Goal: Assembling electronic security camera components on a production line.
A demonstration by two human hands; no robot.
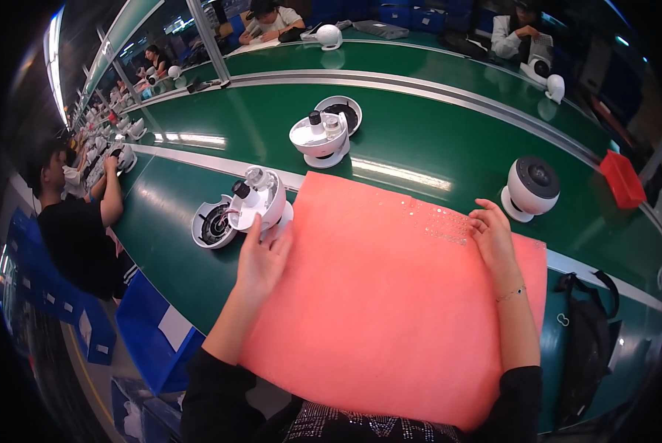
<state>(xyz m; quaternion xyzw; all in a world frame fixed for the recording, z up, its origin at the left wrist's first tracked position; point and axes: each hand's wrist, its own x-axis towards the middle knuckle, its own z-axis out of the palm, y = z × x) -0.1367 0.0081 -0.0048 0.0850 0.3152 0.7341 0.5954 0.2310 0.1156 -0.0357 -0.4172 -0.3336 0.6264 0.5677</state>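
My left hand [263,260] is at the left edge of a pink sheet [383,310], thumb and fingers apart against the lower side of an opened white ball-shaped device [268,203]. A black cylinder and a clear round part stick up from that device. Beside it leans its round cover [214,224], dark inside, with wires running between the two. On the sheet's far right lie rows of small shiny pieces [447,225]. My right hand [491,235] rests over their right end, fingers bent and slightly apart. Its thumb is hidden, and no held piece shows.
Farther off on the green bench stands another opened device [321,139] with its cover behind. A closed white device with a black front [534,184] stands right. A red bin [622,180], a black bag [588,343], a blue bin [154,332] and a co-worker [73,214] are around.
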